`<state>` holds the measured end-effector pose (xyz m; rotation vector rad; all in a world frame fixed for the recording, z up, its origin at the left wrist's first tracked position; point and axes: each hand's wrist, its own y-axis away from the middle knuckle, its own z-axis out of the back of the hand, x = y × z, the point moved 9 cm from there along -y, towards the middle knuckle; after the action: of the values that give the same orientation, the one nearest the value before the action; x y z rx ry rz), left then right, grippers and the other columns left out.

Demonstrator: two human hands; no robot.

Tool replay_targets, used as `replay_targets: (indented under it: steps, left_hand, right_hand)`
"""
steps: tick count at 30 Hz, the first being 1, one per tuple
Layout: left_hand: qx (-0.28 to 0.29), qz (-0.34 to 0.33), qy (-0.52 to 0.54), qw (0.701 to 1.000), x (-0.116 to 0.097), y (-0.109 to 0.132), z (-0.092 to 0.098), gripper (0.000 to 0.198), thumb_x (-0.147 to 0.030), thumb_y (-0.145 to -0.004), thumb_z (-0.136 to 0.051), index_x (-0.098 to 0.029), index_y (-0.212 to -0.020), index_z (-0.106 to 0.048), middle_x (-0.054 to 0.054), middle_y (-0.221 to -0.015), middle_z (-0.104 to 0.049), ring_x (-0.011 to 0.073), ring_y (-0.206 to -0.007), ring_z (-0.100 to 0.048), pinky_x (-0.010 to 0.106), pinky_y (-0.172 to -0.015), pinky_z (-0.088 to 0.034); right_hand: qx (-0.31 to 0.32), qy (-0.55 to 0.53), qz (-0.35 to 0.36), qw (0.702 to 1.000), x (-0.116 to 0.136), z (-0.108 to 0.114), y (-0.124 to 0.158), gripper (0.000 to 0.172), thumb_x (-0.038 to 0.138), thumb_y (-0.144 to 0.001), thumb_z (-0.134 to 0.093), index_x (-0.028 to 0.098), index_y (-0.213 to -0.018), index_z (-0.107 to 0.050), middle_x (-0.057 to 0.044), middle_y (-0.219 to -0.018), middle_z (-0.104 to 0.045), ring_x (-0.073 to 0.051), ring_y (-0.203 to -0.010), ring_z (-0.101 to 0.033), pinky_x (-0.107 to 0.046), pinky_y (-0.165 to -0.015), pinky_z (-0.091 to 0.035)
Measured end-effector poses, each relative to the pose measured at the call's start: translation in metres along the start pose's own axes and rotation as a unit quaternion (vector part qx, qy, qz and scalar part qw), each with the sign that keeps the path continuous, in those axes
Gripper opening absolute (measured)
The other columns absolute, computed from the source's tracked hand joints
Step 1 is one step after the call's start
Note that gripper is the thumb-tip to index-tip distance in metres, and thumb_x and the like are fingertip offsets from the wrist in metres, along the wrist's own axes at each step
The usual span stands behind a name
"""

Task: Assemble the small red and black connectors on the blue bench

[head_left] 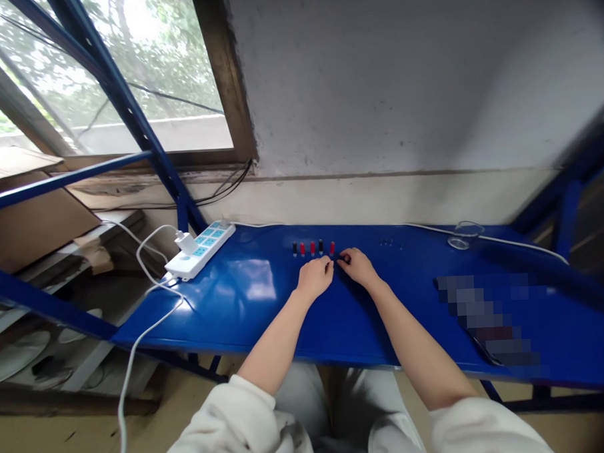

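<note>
My left hand (314, 277) and my right hand (358, 265) rest close together on the blue table (245, 302), fingertips nearly meeting. Both are curled into pinches around something small that I cannot make out. Just beyond the fingertips stands a short row of small upright red and black pegs (312, 248), several in all. The rightmost red peg is right by my right hand's fingertips.
A white power strip (201, 250) with a plugged-in white adapter and cable lies at the table's back left. A coiled thin wire (463, 235) sits at the back right. A blurred-out flat object (491, 318) lies on the right. Blue shelf struts frame both sides; a wall stands behind.
</note>
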<state>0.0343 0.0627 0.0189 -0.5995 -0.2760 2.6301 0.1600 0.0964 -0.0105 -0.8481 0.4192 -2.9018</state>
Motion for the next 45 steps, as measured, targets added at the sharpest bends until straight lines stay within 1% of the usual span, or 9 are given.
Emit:
replay_targets:
  steps: [12, 17, 22, 24, 30, 33, 36, 40, 45]
  left_hand:
    - [0.008, 0.003, -0.005, 1.0, 0.0, 0.0, -0.002, 0.031, -0.033, -0.087, -0.03, -0.02, -0.087, -0.058, 0.005, -0.083, -0.064, 0.0163, -0.071, -0.059, 0.024, -0.06, -0.04]
    - [0.016, 0.02, -0.001, 1.0, 0.001, 0.001, -0.001, 0.031, -0.034, -0.087, -0.031, -0.019, -0.086, -0.058, 0.005, -0.082, -0.064, 0.016, -0.074, -0.059, 0.024, -0.062, -0.041]
    - [0.008, 0.014, 0.004, 1.0, -0.001, 0.001, 0.0, 0.03, -0.032, -0.087, -0.031, -0.02, -0.086, -0.058, 0.005, -0.081, -0.064, 0.0167, -0.073, -0.059, 0.024, -0.062, -0.041]
    - [0.004, 0.016, 0.002, 1.0, 0.0, 0.001, 0.001, 0.03, -0.032, -0.087, -0.031, -0.02, -0.086, -0.059, 0.005, -0.08, -0.064, 0.017, -0.072, -0.06, 0.025, -0.062, -0.042]
    - [-0.004, 0.062, -0.008, 0.998, 0.009, 0.0, 0.002, 0.028, -0.031, -0.086, -0.033, -0.019, -0.085, -0.059, 0.006, -0.079, -0.064, 0.0182, -0.074, -0.061, 0.026, -0.065, -0.043]
    - [-0.015, 0.063, -0.009, 0.998, 0.011, 0.0, 0.001, 0.028, -0.03, -0.086, -0.032, -0.019, -0.084, -0.058, 0.006, -0.079, -0.064, 0.0191, -0.073, -0.061, 0.027, -0.064, -0.043]
    - [-0.023, 0.064, -0.011, 0.998, 0.012, -0.001, 0.001, 0.029, -0.031, -0.086, -0.031, -0.019, -0.084, -0.058, 0.007, -0.079, -0.064, 0.0194, -0.072, -0.061, 0.027, -0.062, -0.042]
    - [-0.023, 0.072, -0.013, 0.997, 0.013, -0.001, 0.002, 0.029, -0.031, -0.086, -0.032, -0.019, -0.085, -0.058, 0.007, -0.08, -0.064, 0.0186, -0.072, -0.06, 0.026, -0.063, -0.043]
    - [-0.021, 0.075, -0.009, 0.997, 0.01, 0.0, 0.005, 0.029, -0.031, -0.086, -0.032, -0.019, -0.084, -0.058, 0.007, -0.079, -0.064, 0.0184, -0.072, -0.061, 0.026, -0.064, -0.043]
  right_hand:
    - [0.003, -0.006, 0.005, 1.0, -0.001, -0.001, -0.001, 0.019, 0.025, -0.074, -0.054, 0.017, -0.089, -0.06, -0.004, -0.08, -0.055, -0.012, -0.067, -0.05, -0.023, -0.062, -0.038]
    - [0.009, -0.008, 0.005, 1.0, -0.001, -0.002, 0.0, 0.019, 0.024, -0.074, -0.054, 0.016, -0.09, -0.06, -0.004, -0.081, -0.055, -0.012, -0.067, -0.05, -0.023, -0.062, -0.038]
    - [0.012, -0.001, 0.003, 1.0, 0.0, -0.002, 0.0, 0.02, 0.025, -0.074, -0.053, 0.017, -0.091, -0.06, -0.004, -0.081, -0.055, -0.012, -0.068, -0.05, -0.023, -0.062, -0.038]
    - [0.011, 0.002, 0.001, 1.0, 0.0, -0.001, 0.0, 0.02, 0.025, -0.074, -0.053, 0.017, -0.091, -0.06, -0.004, -0.081, -0.055, -0.013, -0.069, -0.051, -0.023, -0.062, -0.037]
    - [0.0, 0.027, -0.01, 1.0, 0.005, 0.0, 0.003, 0.02, 0.028, -0.076, -0.052, 0.018, -0.091, -0.06, -0.005, -0.085, -0.056, -0.016, -0.078, -0.051, -0.025, -0.063, -0.035]
    - [-0.015, 0.051, -0.02, 0.998, 0.009, 0.0, 0.004, 0.023, 0.034, -0.076, -0.051, 0.02, -0.091, -0.06, -0.006, -0.089, -0.056, -0.019, -0.086, -0.049, -0.028, -0.066, -0.033]
    - [-0.031, 0.063, -0.031, 0.997, 0.012, -0.001, 0.003, 0.024, 0.037, -0.077, -0.051, 0.021, -0.092, -0.06, -0.007, -0.093, -0.055, -0.021, -0.091, -0.047, -0.031, -0.069, -0.033]
    - [-0.038, 0.063, -0.035, 0.997, 0.014, -0.006, -0.003, 0.025, 0.038, -0.076, -0.051, 0.021, -0.092, -0.06, -0.008, -0.095, -0.054, -0.023, -0.092, -0.045, -0.033, -0.07, -0.032]
    - [-0.036, 0.055, -0.042, 0.997, 0.011, -0.011, -0.011, 0.022, 0.037, -0.076, -0.052, 0.021, -0.088, -0.059, -0.008, -0.093, -0.055, -0.022, -0.09, -0.046, -0.033, -0.07, -0.032]
